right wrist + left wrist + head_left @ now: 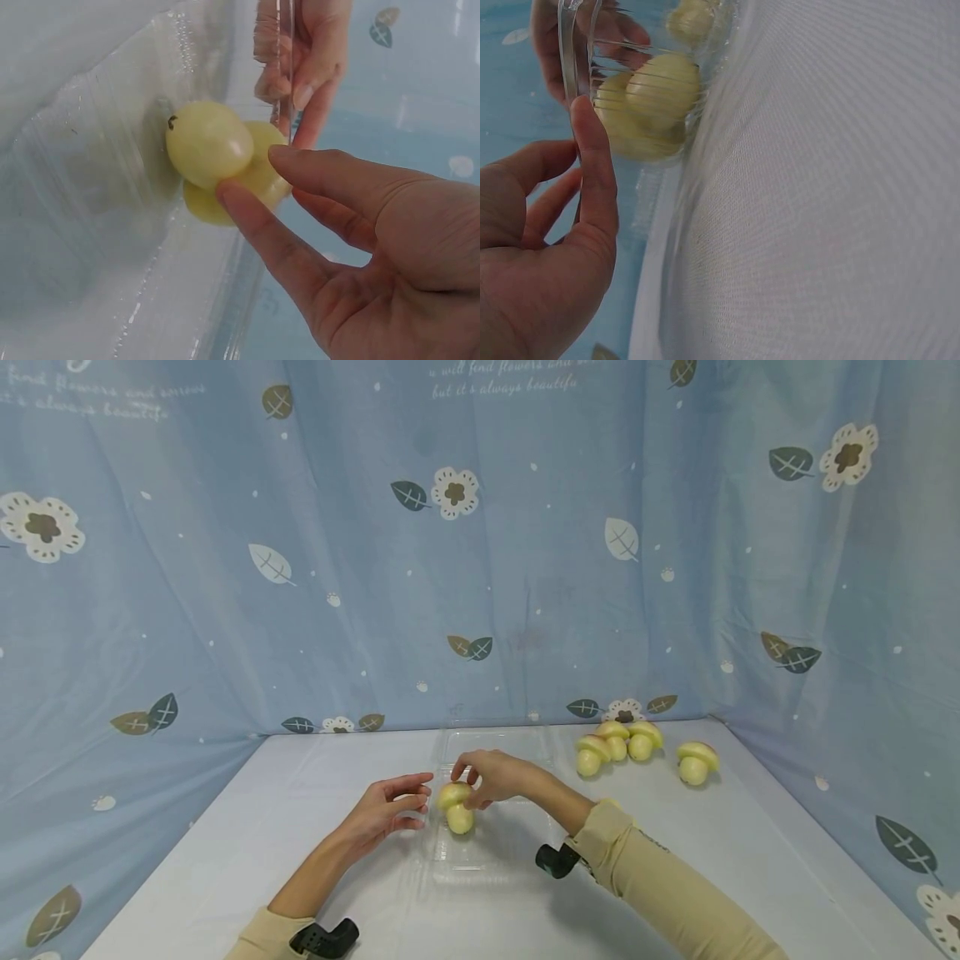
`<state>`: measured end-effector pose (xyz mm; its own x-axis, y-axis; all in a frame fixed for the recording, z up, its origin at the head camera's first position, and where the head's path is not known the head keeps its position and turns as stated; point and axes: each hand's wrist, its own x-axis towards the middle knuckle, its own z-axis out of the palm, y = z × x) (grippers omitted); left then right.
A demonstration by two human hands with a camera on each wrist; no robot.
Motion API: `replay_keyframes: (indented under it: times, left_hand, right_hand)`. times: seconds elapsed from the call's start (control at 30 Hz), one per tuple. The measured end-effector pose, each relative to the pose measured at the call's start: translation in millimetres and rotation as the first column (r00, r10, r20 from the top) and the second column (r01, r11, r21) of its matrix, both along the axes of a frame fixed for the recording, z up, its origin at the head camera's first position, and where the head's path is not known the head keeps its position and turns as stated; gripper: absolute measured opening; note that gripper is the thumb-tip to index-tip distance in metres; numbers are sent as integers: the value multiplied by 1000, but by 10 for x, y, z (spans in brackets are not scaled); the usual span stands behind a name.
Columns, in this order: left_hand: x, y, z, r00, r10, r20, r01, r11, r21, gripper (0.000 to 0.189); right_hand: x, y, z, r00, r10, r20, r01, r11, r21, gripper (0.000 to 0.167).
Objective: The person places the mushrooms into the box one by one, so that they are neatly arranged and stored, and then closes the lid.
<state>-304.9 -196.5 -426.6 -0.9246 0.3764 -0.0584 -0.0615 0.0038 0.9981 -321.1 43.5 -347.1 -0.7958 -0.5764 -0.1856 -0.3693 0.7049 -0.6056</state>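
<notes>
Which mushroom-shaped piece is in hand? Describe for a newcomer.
On the white table, find the clear plastic container in the middle. Inside it, at the left, is a pale yellow-green mushroom-shaped piece. Only this one is pinched by the right hand; others lie farther right.

The right hand (pixel 497 777) pinches; the left hand (pixel 381 814) curves loosely.

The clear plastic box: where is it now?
In the head view, the clear plastic box lies about midway across the white table, with the left hand at its left edge and the right hand holding a yellow mushroom-shaped piece inside it.
</notes>
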Motion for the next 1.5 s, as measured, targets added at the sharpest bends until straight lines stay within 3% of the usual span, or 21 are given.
replay_keyframes:
  times: [0.73,1.07,1.5]
  left_hand:
    - [-9,2,-16,1000,8,-17,-8,1000,-21,57]
    - [-6,3,-24,1000,10,-18,-11,1000,-16,58]
    - [-5,6,-23,1000,18,-14,-18,1000,-14,58]
  right_hand:
    - [-15,394,108,997,54,50,-48,991,-121,46]
    - [31,648,136,995,83,48,-70,971,-227,44]
    - [73,969,95,996,52,69,-27,943,-331,48]
